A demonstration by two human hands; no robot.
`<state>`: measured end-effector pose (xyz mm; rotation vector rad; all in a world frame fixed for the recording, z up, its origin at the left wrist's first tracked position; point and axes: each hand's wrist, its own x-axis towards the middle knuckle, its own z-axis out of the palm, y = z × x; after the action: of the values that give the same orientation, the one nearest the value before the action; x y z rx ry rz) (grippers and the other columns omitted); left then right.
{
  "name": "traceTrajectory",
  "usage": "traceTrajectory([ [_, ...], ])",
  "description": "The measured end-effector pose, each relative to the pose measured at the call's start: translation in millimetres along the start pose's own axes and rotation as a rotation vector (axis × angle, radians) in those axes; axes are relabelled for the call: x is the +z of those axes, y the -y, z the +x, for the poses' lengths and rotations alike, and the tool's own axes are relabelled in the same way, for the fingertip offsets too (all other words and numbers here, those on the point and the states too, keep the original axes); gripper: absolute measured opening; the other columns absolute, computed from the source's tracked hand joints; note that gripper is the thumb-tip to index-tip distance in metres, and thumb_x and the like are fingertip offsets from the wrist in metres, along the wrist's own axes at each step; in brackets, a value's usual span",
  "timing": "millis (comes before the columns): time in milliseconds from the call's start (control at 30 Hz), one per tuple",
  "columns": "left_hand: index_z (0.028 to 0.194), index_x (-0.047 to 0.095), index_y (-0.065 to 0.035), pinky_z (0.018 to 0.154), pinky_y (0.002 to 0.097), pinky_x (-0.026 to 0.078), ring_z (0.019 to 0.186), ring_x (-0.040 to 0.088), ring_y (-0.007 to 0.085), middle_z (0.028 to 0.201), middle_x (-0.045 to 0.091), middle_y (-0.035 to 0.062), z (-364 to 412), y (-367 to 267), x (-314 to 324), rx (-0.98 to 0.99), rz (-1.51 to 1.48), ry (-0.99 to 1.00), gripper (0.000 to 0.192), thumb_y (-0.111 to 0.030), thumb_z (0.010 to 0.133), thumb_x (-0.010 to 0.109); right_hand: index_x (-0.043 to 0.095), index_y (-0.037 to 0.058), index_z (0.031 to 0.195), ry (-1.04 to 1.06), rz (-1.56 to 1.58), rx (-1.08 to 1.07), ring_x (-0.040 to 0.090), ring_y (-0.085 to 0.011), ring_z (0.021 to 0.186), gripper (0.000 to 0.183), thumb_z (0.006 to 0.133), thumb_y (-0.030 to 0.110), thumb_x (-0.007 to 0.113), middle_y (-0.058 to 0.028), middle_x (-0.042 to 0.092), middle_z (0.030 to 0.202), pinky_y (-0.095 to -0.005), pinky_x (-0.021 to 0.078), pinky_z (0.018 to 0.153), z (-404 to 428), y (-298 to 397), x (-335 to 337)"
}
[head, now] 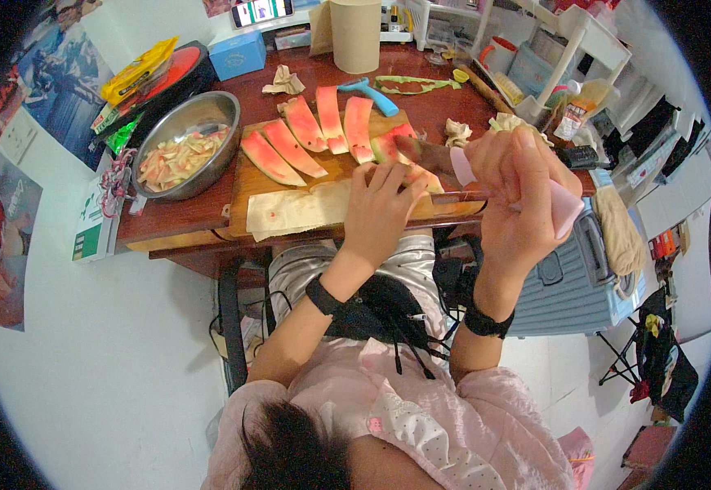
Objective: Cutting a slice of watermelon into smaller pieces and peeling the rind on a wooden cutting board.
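My right hand is closed around the pink handle of a knife. Its blade points left across a watermelon rind piece, blurred and partly hidden. With fingers bent, my left hand presses on that piece from the left; its fingertips are near the blade. Several watermelon rind strips with red flesh lie fanned out on the wooden cutting board. A folded paper towel lies along the board's front edge, reaching under my left hand.
A steel bowl of sliced rind stands left of the board. Behind the strips lie a blue peeler, a green peel and crumpled paper. A paper roll stands at the back, and a white rack at right.
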<state>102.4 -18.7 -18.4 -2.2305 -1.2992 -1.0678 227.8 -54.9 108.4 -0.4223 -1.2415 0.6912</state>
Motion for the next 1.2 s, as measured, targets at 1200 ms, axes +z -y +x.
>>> traceTrajectory([
  [1200,0.092,0.060,-0.0066,0.089,0.0380,0.036,0.089,0.057,0.0198,0.095,0.058,0.0038,3.9,0.1,-7.8,-0.089,-0.090,-0.067,0.023,-0.024,0.081,0.070,0.031,0.0082,0.057,0.011,-0.145,0.078,0.029,-0.0145,0.050,0.037,0.093,0.011,0.042,-0.0030,0.033,0.052,-0.0333,0.0276,0.056,-4.7,36.5,-14.1],
])
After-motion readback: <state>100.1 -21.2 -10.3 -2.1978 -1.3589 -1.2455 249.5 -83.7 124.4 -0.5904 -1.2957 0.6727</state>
